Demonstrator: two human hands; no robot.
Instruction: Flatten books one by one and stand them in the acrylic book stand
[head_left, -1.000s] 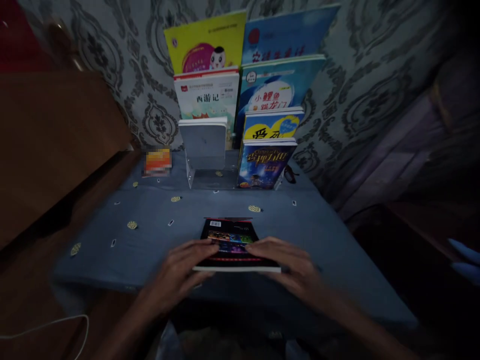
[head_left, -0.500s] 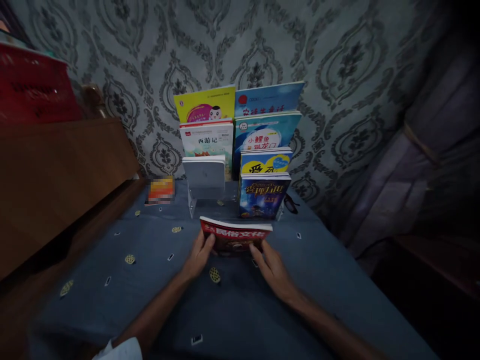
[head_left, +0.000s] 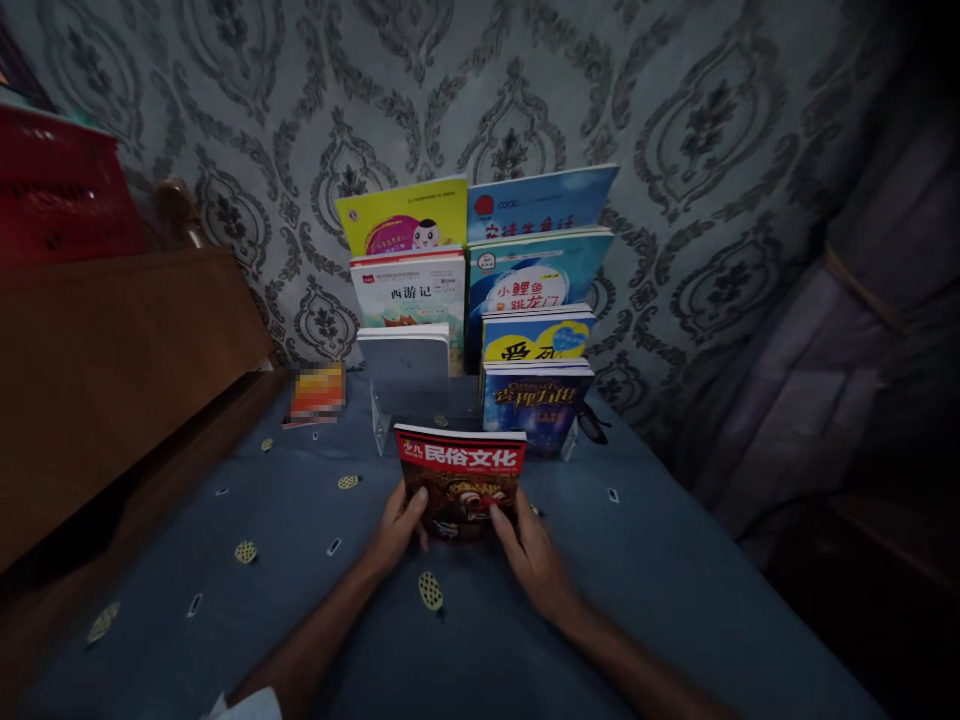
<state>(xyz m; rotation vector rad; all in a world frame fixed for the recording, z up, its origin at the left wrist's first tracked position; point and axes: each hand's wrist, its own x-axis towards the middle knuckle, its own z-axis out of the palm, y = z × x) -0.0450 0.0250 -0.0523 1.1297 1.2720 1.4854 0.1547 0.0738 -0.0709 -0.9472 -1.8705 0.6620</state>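
While both hands, left hand and right hand, are gripping the red book by its near lower corners, it is looking light, thin and bendy.

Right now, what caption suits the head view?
Both hands, left hand and right hand, hold a red-covered book upright before a clear tiered book stand.

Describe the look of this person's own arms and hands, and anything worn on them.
Both hands, left hand and right hand, are bare: no gloves, rings or watch visible. Forearms are bare too. A pale sleeve edge shows low on the left arm; the right arm's sleeve is out of frame.
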